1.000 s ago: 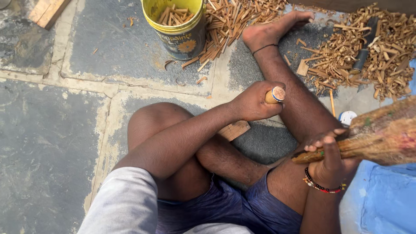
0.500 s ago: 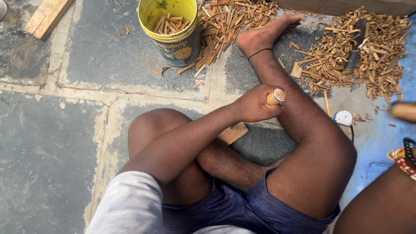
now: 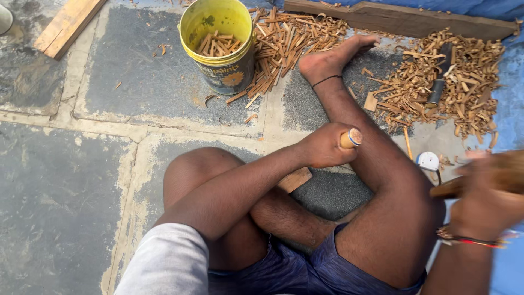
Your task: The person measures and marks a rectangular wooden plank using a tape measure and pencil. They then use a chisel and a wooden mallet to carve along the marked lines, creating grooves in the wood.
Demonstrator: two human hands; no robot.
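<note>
The left hand [image 3: 322,147] rests on the raised right leg, its fingers wrapped tight around a short wooden handle [image 3: 350,138] whose round end points up. At the right edge, the blurred right hand [image 3: 483,199] grips a brown piece of wood [image 3: 494,176], fingers curled around it. A yellow bucket [image 3: 221,49] of wood strips stands on the stone floor [image 3: 65,180] ahead.
</note>
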